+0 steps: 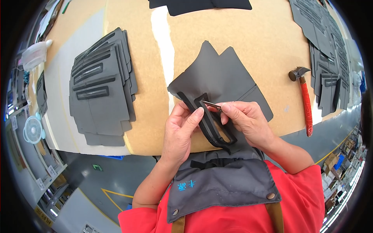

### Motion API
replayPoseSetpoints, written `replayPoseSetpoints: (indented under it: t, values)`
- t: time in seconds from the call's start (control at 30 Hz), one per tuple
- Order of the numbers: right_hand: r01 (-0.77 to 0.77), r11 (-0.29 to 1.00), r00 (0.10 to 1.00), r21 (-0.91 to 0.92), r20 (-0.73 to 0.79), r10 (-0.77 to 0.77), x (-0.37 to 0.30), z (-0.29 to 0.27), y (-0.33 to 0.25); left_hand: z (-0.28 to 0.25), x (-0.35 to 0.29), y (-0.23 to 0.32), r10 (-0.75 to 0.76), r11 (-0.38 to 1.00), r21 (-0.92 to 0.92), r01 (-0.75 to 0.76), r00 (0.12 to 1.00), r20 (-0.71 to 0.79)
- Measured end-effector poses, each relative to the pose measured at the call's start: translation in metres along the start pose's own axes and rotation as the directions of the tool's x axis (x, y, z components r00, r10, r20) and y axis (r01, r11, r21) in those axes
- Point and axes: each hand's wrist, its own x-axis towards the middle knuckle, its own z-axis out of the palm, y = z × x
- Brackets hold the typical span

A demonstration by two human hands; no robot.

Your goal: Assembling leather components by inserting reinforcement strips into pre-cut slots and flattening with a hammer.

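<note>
A dark grey, flat fabric-like panel [227,77] lies at the table's near edge, its near part lifted and folded up. My left hand [180,130] is closed on its raised black-edged strip [208,126], thumb on top, beside a long slot. My right hand [244,120] pinches a slim, pointed metal tool [211,104], perhaps tweezers or small snips; its exact kind is unclear. The tool's tip points left and meets the upper end of the slot, close to my left thumb. The fingers under the panel are partly hidden.
To the left lies a stack of similar grey panels [99,89] with slots. A claw hammer [305,101] with a red handle rests on the right, near more stacked panels [330,77]. Another dark piece [206,6] lies at the far edge. A small fan [33,129] stands off the table, left.
</note>
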Motion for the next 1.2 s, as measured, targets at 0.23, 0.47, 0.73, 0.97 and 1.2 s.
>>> replayPoseSetpoints:
  t: [0.23, 0.47, 0.73, 0.97, 1.2]
  values:
    - [0.034, 0.999, 0.999, 0.007, -0.021, -0.033, 0.002, 0.001, 0.004, -0.001, 0.0, -0.001, -0.01, 1.0, -0.02, 0.01, 1.0, -0.003]
    - [0.003, 1.0, 1.0, 0.018, -0.018, -0.002, 0.002, 0.0, 0.004, -0.001, -0.001, -0.003, -0.007, 1.0, -0.012, 0.007, 1.0, -0.006]
    - [0.057, 0.998, 0.997, -0.001, -0.043, -0.057, 0.004, 0.003, 0.013, -0.002, -0.002, -0.005, -0.001, 1.0, -0.025, 0.001, 1.0, -0.009]
    - [0.218, 0.966, 0.968, -0.135, -0.095, -0.232, 0.006, 0.0, 0.02, -0.006, -0.007, 0.002, -0.013, 0.998, -0.068, 0.01, 0.999, -0.049]
    - [0.446, 0.793, 0.893, -0.415, 0.141, -0.428, 0.022, -0.011, 0.005, -0.015, -0.006, 0.018, -0.09, 0.992, -0.1, 0.081, 0.992, -0.091]
